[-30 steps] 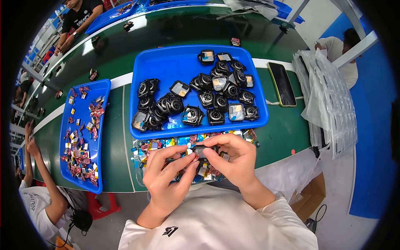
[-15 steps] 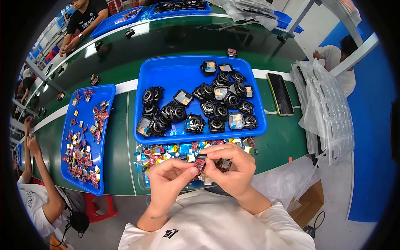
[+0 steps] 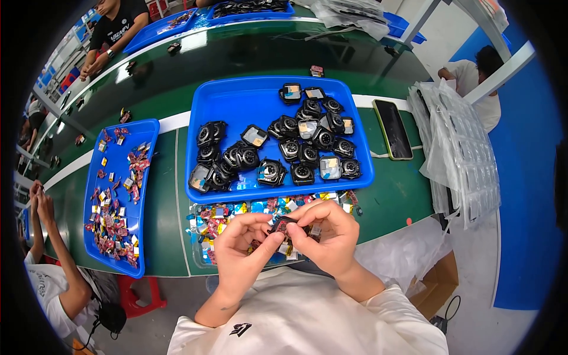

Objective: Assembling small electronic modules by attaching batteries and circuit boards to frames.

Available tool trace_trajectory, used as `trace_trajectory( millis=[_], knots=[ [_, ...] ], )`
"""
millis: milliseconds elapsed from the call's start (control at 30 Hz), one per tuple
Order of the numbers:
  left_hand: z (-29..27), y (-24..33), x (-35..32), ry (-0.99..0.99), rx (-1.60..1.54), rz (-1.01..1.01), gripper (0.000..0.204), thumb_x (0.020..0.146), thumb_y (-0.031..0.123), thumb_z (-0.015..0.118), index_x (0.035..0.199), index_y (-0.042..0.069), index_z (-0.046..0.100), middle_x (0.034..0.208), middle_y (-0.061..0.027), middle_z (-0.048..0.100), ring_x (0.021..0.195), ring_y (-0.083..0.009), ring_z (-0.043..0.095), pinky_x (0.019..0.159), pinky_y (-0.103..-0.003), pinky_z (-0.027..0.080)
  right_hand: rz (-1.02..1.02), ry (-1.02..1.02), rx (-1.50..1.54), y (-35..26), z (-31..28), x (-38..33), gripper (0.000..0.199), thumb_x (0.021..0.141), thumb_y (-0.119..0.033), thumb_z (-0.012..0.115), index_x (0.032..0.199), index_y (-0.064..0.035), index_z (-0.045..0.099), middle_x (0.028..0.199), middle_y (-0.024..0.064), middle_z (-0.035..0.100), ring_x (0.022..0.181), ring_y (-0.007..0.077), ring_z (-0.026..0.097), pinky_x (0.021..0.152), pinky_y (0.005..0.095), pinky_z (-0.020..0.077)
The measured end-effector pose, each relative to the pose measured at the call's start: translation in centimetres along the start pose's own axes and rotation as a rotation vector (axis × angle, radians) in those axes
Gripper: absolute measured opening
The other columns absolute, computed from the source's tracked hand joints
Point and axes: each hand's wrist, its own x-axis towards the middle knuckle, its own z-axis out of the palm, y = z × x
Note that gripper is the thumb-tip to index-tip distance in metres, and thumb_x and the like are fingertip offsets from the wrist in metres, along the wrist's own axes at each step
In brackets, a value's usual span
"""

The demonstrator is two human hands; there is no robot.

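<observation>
Above a clear tray [image 3: 197, 258] heaped with red circuit boards and small batteries, both my hands hold a black watch case [image 3: 283, 223] with a red circuit board on its near face. My left hand [image 3: 244, 248] has its thumb against the lower left of the case, fingers curled behind. My right hand [image 3: 331, 239] pinches the other side between thumb and fingers. Whether the board sits inside the case or only against it, I cannot tell. Just beyond, a large blue tray [image 3: 236, 97] carries several black watch cases [image 3: 271, 171], some showing round sensor backs.
A second blue tray [image 3: 155, 139] with boards and batteries stands at the left. A phone [image 3: 393, 130] lies on the right, beside stacked clear plastic trays [image 3: 464, 154]. Parts dot the green conveyor belt [image 3: 248, 50]. Other people sit at the left and across; a red stool [image 3: 142, 296] is lower left.
The black case has tilted in my fingers so its face with the red board shows more. My left fingers have spread slightly. The whole view has shifted a little.
</observation>
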Motion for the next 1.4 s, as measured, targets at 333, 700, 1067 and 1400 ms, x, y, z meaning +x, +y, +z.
trace_trajectory(
  millis=[333,700,1067,1400],
  knots=[
    [-1.8,-0.1,-0.1,-0.243,0.031,-0.115,0.014,0.076,-0.008,0.068,0.090,-0.004,0.063,0.077,-0.0022,0.062,0.064,-0.0035,0.052,0.058,-0.017,0.042,-0.437,-0.453,-0.252,-1.2,-3.3,2.1,0.028,0.063,0.000,0.072,0.091,-0.0026,0.071,0.077,0.0068,0.066,0.066,0.0201,0.057,0.057,0.0291,0.0463],
    [-2.3,0.7,0.3,-0.125,0.091,0.019,0.040,0.076,-0.003,0.066,0.116,-0.002,0.058,0.113,-0.0097,0.054,0.084,-0.0101,0.051,0.067,-0.020,0.044,-0.300,-0.070,-0.797,0.2,-10.5,13.6,0.026,0.087,-0.018,0.053,0.107,-0.0060,0.065,0.100,0.0125,0.066,0.093,0.0277,0.060,0.085,0.0360,0.0453],
    [-1.9,0.7,-1.0,-0.155,0.226,0.118,0.033,0.078,-0.005,0.064,0.111,-0.002,0.059,0.109,-0.0096,0.057,0.080,-0.0081,0.053,0.065,-0.020,0.043,0.452,0.275,-1.377,13.7,-23.9,26.6,0.050,0.085,-0.042,0.039,0.121,-0.0112,0.055,0.115,0.0217,0.060,0.110,0.0393,0.054,0.093,0.0458,0.0421],
    [-1.9,0.2,-0.8,-0.117,0.130,0.029,0.028,0.081,-0.003,0.064,0.109,-0.003,0.060,0.090,-0.0085,0.066,0.072,-0.0064,0.055,0.061,-0.019,0.042,0.069,0.091,-1.186,6.0,-20.8,21.0,0.036,0.082,-0.030,0.061,0.107,-0.0040,0.064,0.096,0.0140,0.068,0.087,0.0281,0.065,0.075,0.0352,0.0497]
  ],
)
